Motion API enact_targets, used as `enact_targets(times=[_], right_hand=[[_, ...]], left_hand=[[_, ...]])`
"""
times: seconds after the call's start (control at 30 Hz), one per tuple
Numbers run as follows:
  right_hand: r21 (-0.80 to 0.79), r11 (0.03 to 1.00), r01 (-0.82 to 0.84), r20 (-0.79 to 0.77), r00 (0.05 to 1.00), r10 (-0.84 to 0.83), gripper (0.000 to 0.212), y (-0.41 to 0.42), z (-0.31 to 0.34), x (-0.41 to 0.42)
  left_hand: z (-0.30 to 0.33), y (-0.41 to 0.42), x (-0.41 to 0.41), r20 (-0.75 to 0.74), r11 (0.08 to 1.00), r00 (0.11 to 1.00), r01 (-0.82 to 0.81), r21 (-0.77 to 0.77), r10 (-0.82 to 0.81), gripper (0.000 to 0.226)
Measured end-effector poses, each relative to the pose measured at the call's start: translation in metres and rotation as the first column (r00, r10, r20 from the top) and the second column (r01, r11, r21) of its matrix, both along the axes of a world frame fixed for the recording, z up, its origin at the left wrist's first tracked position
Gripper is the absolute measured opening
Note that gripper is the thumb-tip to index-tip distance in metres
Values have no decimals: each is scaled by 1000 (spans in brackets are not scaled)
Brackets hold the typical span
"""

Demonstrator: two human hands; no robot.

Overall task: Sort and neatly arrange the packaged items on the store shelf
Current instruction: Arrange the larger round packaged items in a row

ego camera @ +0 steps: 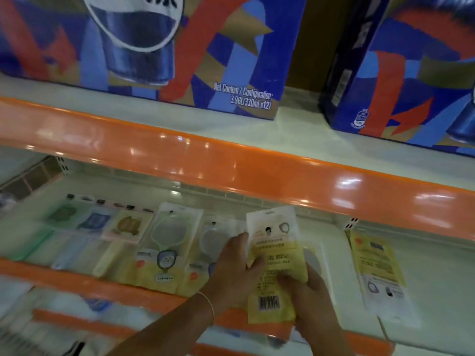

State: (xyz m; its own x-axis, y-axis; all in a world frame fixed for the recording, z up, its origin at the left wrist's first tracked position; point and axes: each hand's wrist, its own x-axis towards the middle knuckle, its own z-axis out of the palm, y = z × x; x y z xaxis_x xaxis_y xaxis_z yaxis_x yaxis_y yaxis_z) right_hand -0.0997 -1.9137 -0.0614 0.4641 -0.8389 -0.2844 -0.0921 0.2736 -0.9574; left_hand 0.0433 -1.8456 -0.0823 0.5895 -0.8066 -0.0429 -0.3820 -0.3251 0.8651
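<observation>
Yellow-and-white packet (276,263), back side up, is held above the front of the lower shelf (424,299). A barcode shows near its bottom edge; its other print is too blurred to read. The left hand (235,272) grips its left edge, thumb on top; the right hand (312,291) holds its lower right, fingers (288,278) curled onto the face. The hands cover part of a packet lying beneath. More packets (164,242) lie flat in a row leftward, one packet (377,271) to the right, all lettering illegible. On the upper shelf, a blue carton (180,47) reads "Net Content / Configuration: 3.96L(330mL x12)"; a second carton (411,73) is cut off at the frame edge.
</observation>
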Motion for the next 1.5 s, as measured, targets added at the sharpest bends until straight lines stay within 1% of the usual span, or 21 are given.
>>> enact_targets(times=[0.1, 0.13, 0.2, 0.3, 0.33, 0.4, 0.47, 0.53, 0.6, 0.67, 0.73, 0.8, 0.87, 0.9, 0.93, 1.03, 1.17, 1.23, 1.33, 1.43, 1.5], right_hand=[[-225, 971, -76, -116, 992, 51, 35, 26, 6, 16], [-286, 952, -107, -163, 985, 61, 40, 34, 8, 22], [-361, 916, -175, -249, 965, 86, 43, 47, 8, 33], [-467, 861, -203, -289, 955, 68, 48, 65, 7, 47], [-529, 824, -205, -285, 957, 55, 51, 71, 7, 51], [-597, 768, -232, -295, 954, 58, 55, 81, 7, 58], [-563, 769, -303, -334, 934, 123, 55, 90, 9, 61], [-467, 809, -358, -307, 923, 231, 50, 97, 13, 61], [-368, 864, -344, -186, 937, 294, 43, 100, 15, 59], [-276, 924, -262, -79, 965, 250, 32, 101, 21, 56], [-289, 951, -112, -66, 993, 97, 22, 96, 22, 55], [-358, 934, 1, -102, 994, -40, 17, 87, 17, 55], [-368, 930, 14, -127, 990, -65, 16, 79, 14, 55], [-331, 944, -15, -132, 991, -30, 18, 76, 13, 57], [-266, 963, -48, -122, 992, 16, 19, 75, 12, 58], [-124, 986, -110, -55, 993, 104, 18, 76, 7, 61], [-75, 996, -53, -45, 998, 50, 21, 72, -6, 49], [-40, 999, -18, -33, 999, 17, 20, 63, -10, 40], [-2, 1000, 22, -7, 1000, -22, 17, 46, -18, 23], [9, 999, 37, -8, 999, -37, 15, 27, -20, 4], [71, 996, 60, 4, 998, -60, 18, 15, -19, -10]], left_hand=[[7, 8, 6, -204, 999, 979, 1, 46, 8, 86], [7, 11, 9, -280, 1000, 960, 0, 19, 5, 85], [16, 18, 11, -472, 994, 881, -30, -102, -22, 69], [19, 25, 19, -754, 971, 652, -122, -206, -78, 89], [20, 28, 21, -816, 958, 570, -164, -233, -101, 86], [20, 36, 26, -917, 941, 384, -260, -218, -106, 66], [16, 46, 37, -962, 942, 251, -280, -183, -112, 59], [14, 55, 49, -970, 945, 196, -264, -194, -145, 57], [18, 64, 57, -972, 944, 151, -254, -212, -178, 58], [20, 72, 62, -962, 942, 181, -232, -242, -202, 58], [22, 77, 68, -932, 934, 313, -243, -262, -180, 49], [25, 81, 73, -876, 940, 475, -253, -229, -86, 33], [21, 81, 78, -778, 958, 627, -244, -150, 38, 21], [17, 81, 80, -747, 961, 660, -251, -116, 82, 20], [13, 78, 81, -751, 956, 651, -277, -101, 109, 21], [5, 74, 77, -847, 954, 526, -286, -86, 82, 26], [3, 82, 62, -926, 986, 373, -124, -110, -56, 26], [1, 80, 57, -940, 990, 332, -83, -113, -80, 31], [0, 66, 44, -912, 994, 403, -48, -99, -71, 35], [0, 47, 26, -876, 994, 482, -84, -69, -21, 28], [2, 33, 14, -833, 996, 554, -71, -60, -11, 27]])
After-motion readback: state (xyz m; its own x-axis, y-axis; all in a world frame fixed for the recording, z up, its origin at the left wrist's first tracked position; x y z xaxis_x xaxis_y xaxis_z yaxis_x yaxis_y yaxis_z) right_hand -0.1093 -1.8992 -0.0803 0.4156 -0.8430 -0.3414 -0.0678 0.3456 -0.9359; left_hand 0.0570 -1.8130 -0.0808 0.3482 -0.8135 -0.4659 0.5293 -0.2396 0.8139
